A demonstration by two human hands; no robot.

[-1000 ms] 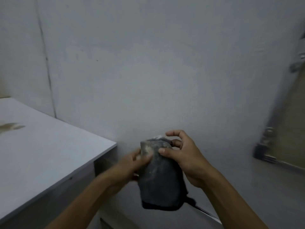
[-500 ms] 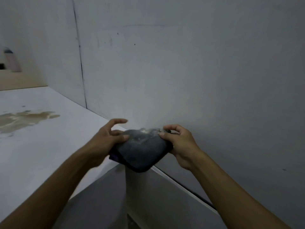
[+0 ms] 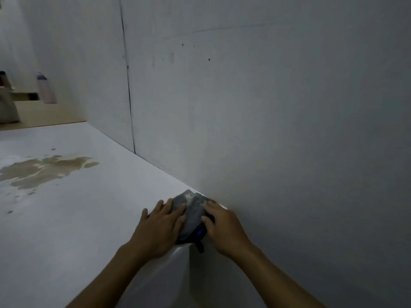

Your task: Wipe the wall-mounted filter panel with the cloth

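Stain [image 3: 47, 171], brownish and dried, marks the white bench [image 3: 77, 218] at left of the frame, two blurred bottles [image 3: 46, 87] stand at upper left, and a grey wall [image 3: 266, 107] fills the right. Left hand [image 3: 159, 230] lies flat, fingers straight, its grip open on the cloth [image 3: 192, 215]; right hand [image 3: 222, 227] curls over the cloth's right side, pinching it. Folded, the grey cloth sits at the bench corner by the wall, long axis running up-frame.
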